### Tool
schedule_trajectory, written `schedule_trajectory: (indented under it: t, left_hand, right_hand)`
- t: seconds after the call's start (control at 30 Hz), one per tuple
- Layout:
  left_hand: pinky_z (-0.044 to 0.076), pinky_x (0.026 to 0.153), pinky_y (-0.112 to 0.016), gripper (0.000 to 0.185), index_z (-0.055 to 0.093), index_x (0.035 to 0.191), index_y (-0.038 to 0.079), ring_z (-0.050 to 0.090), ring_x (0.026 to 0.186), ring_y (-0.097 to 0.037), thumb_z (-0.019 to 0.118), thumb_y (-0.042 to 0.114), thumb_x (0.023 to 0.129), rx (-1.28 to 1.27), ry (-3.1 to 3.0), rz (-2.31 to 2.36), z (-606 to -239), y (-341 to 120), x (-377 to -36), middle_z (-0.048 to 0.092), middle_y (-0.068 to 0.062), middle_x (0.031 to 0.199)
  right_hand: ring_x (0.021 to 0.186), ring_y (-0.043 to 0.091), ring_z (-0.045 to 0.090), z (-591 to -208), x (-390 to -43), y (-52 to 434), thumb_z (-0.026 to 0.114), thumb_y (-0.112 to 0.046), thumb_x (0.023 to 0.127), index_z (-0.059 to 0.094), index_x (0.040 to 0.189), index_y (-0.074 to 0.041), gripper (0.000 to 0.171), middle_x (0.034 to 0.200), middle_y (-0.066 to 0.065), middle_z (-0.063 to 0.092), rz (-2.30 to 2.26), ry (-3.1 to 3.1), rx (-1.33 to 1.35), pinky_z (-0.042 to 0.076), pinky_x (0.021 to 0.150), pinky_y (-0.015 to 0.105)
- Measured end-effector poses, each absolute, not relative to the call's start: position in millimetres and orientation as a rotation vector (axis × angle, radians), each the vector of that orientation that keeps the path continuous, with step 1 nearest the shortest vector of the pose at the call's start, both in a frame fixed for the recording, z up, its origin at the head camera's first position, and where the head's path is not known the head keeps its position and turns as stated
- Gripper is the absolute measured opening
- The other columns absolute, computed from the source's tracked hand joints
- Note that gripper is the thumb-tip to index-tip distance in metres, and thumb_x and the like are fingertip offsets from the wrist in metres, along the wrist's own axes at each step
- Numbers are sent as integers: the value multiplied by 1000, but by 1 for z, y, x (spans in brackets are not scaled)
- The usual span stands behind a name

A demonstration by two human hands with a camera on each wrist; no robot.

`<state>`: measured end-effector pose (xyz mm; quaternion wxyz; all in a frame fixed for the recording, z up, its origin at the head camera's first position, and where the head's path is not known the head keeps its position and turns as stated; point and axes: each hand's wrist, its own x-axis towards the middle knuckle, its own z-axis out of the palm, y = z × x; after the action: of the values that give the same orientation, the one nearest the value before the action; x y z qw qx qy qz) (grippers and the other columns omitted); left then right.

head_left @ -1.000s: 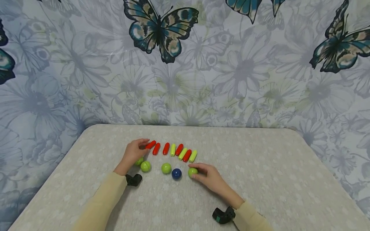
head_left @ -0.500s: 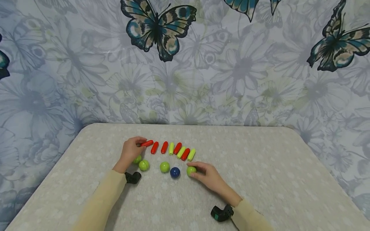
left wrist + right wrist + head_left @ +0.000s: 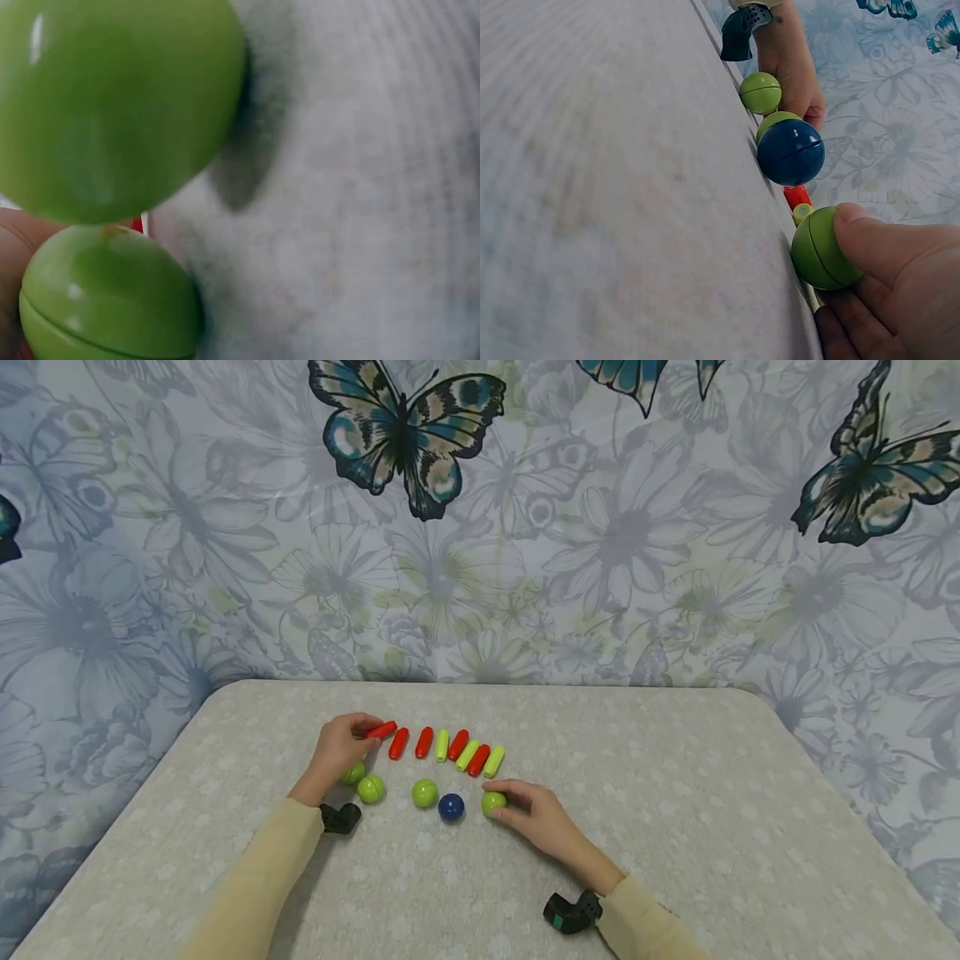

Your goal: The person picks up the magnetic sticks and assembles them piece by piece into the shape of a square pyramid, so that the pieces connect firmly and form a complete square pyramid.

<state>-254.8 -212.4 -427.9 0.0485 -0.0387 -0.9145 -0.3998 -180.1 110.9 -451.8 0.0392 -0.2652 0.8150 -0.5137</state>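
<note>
A row of red and yellow-green capsules lies across the table (image 3: pixel 675 793). My left hand (image 3: pixel 369 732) pinches the leftmost red capsule (image 3: pixel 383 729) at its left end. Below the row lie several balls. My right hand (image 3: pixel 501 798) grips the rightmost green ball (image 3: pixel 491 802), with thumb and fingers round the green ball (image 3: pixel 819 249) in the right wrist view. A blue ball (image 3: pixel 451 807) sits just left of it, and the blue ball (image 3: pixel 790 151) touches nothing. Two green balls (image 3: pixel 112 105) fill the left wrist view, right under my left palm.
Two more green balls (image 3: pixel 423 792) (image 3: pixel 371 789) lie between the hands, and a third (image 3: pixel 352 773) sits half under the left palm. Black wrist cameras (image 3: pixel 339 817) (image 3: pixel 572 913) sit at both cuffs. A flowered butterfly curtain (image 3: pixel 480 527) hangs behind the table's far edge.
The left hand has closed on the leftmost red capsule and turned it a little flatter. The right hand stays on its green ball.
</note>
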Motion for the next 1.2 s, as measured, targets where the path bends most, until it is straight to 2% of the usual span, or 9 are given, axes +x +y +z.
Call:
schedule_trajectory:
  t: [0.23, 0.33, 0.5, 0.67, 0.9, 1.03, 1.2]
  left_hand:
    - [48, 81, -42, 29, 64, 115, -3, 59, 98, -33, 65, 0, 86, -152, -2737, -1271, -421, -214, -249, 63, -19, 111]
    - [49, 81, -42, 30, 63, 117, -2, 59, 98, -33, 65, 2, 87, -162, -2718, -1287, -411, -210, -242, 63, -18, 112]
    - [50, 81, -39, 31, 64, 118, 0, 60, 98, -31, 67, 6, 87, -214, -2660, -1322, -391, -204, -222, 63, -17, 111]
    - [52, 77, -34, 29, 67, 114, 2, 62, 95, -27, 70, 9, 85, -297, -2651, -1400, -382, -188, -186, 65, -14, 108]
    - [51, 77, -30, 25, 70, 108, 4, 62, 92, -20, 71, 4, 82, -670, -2720, -1586, -395, -152, -138, 67, -6, 104]
    - [51, 75, -28, 24, 71, 106, 7, 62, 89, -13, 71, 4, 82, -847, -2771, -1564, -411, -129, -128, 67, 1, 102]
    - [51, 74, -28, 22, 73, 101, 8, 61, 87, -10, 74, 5, 79, -893, -2794, -1489, -425, -115, -128, 68, 5, 96]
  right_hand:
    - [114, 30, 53, -423, -166, 107, 63, 0, 88, 60, 119, 5, 32, 118, 16, 60, -1594, 2478, -820, 40, 95, 45]
    - [113, 31, 53, -420, -164, 108, 63, 1, 88, 60, 118, 7, 31, 118, 17, 60, -1591, 2486, -835, 41, 94, 45]
    - [113, 25, 54, -439, -175, 110, 65, -6, 88, 61, 120, 0, 32, 118, 10, 61, -1567, 2537, -849, 42, 94, 41]
    - [114, 17, 53, -453, -182, 113, 66, -15, 89, 61, 123, -8, 35, 122, 2, 60, -1561, 2527, -838, 42, 94, 34]
    - [114, 18, 53, -458, -181, 113, 66, -15, 88, 60, 125, -7, 38, 124, 4, 58, -1554, 2520, -855, 43, 93, 34]
    - [111, 19, 55, -456, -181, 113, 67, -15, 88, 62, 122, -6, 35, 120, 5, 61, -1539, 2550, -846, 44, 92, 36]
    - [109, 17, 56, -449, -180, 113, 68, -12, 87, 62, 120, -4, 34, 118, 6, 61, -1514, 2580, -827, 45, 90, 30]
